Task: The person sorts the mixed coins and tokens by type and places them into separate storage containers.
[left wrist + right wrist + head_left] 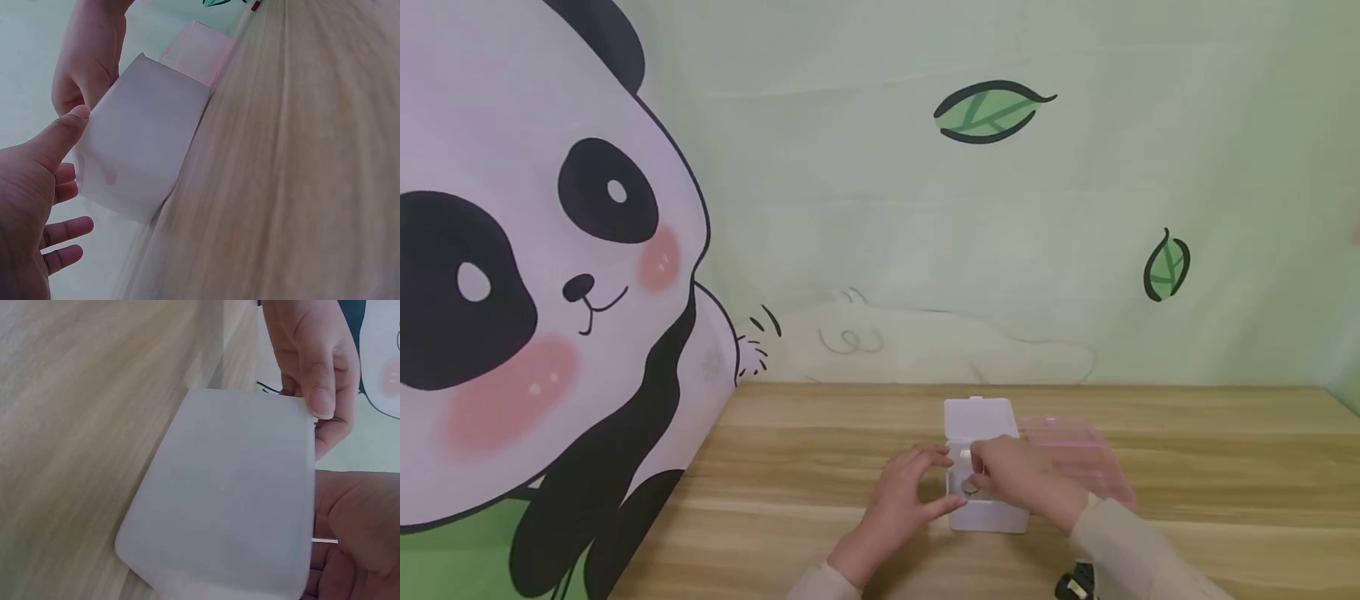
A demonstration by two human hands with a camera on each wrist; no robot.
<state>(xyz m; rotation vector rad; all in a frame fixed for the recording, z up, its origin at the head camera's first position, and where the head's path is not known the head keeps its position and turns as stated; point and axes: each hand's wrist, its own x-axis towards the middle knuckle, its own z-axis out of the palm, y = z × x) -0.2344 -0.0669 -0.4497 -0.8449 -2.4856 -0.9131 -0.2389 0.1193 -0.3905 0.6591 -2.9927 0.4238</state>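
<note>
A white box (988, 515) with its lid (977, 418) tipped back stands on the wooden table. My left hand (898, 493) holds the box at its left side, the thumb at the near corner and the fingertips farther back along the rim. My right hand (1011, 473) reaches down into the box with bent fingers. A small greyish, rounded thing (970, 489) shows beside its thumb; I cannot tell whether the fingers grip it. In the right wrist view the white box wall (219, 494) hides much of the right hand's fingers.
A translucent pink container (1108, 462) lies just right of the white box, partly behind the right forearm. Below the right sleeve, a small black device (1078, 581) shows at the bottom edge. A cloth backdrop (865, 208) with a printed panda and leaves rises behind the table.
</note>
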